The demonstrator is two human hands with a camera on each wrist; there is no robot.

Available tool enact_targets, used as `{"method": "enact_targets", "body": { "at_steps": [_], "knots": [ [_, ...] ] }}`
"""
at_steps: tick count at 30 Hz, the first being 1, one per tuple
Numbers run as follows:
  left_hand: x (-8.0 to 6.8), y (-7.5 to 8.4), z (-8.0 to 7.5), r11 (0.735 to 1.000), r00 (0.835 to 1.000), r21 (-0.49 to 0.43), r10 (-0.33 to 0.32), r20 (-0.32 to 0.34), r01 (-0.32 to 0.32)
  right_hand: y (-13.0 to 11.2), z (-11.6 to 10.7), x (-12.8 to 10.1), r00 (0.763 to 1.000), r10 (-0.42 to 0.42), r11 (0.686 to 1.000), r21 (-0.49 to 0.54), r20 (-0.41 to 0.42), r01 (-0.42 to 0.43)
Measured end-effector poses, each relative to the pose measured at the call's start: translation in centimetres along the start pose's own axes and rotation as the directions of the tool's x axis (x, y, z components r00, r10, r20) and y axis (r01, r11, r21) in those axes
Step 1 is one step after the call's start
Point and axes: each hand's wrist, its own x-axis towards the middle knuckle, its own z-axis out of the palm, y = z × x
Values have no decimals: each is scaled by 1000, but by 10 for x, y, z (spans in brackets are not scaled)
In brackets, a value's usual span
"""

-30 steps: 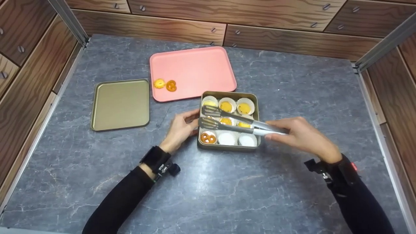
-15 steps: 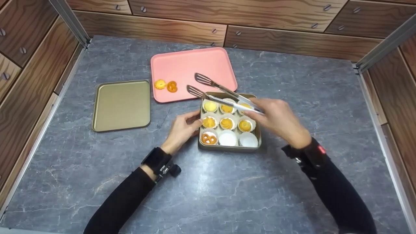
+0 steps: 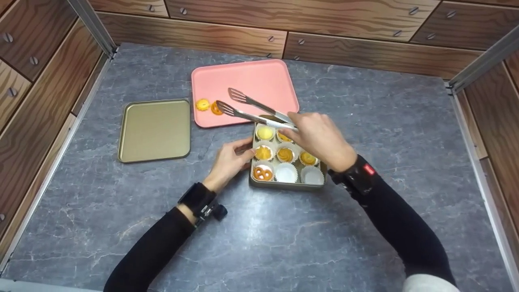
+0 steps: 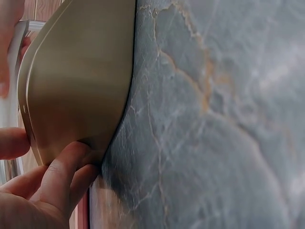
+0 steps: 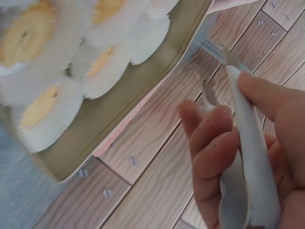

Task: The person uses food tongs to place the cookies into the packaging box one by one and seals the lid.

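My left hand (image 3: 227, 164) holds the left side of a gold cookie tin (image 3: 286, 186), thumb at the rim and fingers against the outer wall (image 4: 81, 71). Paper cups fill the tin: several carry yellow cookies, the front left one a pretzel cookie (image 3: 262, 173), and two front cups hold nothing. With my right hand (image 3: 320, 140) I grip metal tongs (image 3: 247, 115) with dark slotted tips, spread apart. Those tips hang over the pink tray (image 3: 259, 73), one overlapping a pretzel cookie (image 3: 214, 108). A round yellow cookie (image 3: 202, 104) lies beside it. My right hand hides the tin's back right cup.
A square gold lid (image 3: 156, 132) lies left of the tin on the grey marbled table (image 3: 251, 243). Wood-patterned panels (image 3: 186, 32) wall the table at the back and sides.
My right hand has carried the tongs up and left, from over the tin's cups to over the pink tray, and the tips have turned toward the pretzel cookie. My left hand stays on the tin.
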Motion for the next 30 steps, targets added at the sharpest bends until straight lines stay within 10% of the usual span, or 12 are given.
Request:
{"method": "enact_targets", "body": {
  "at_steps": [30],
  "knots": [
    [1,-1,-4,988,998,139,69,10,-69,-52,24,56,997,65,966,-254,38,-53]
  ]
}}
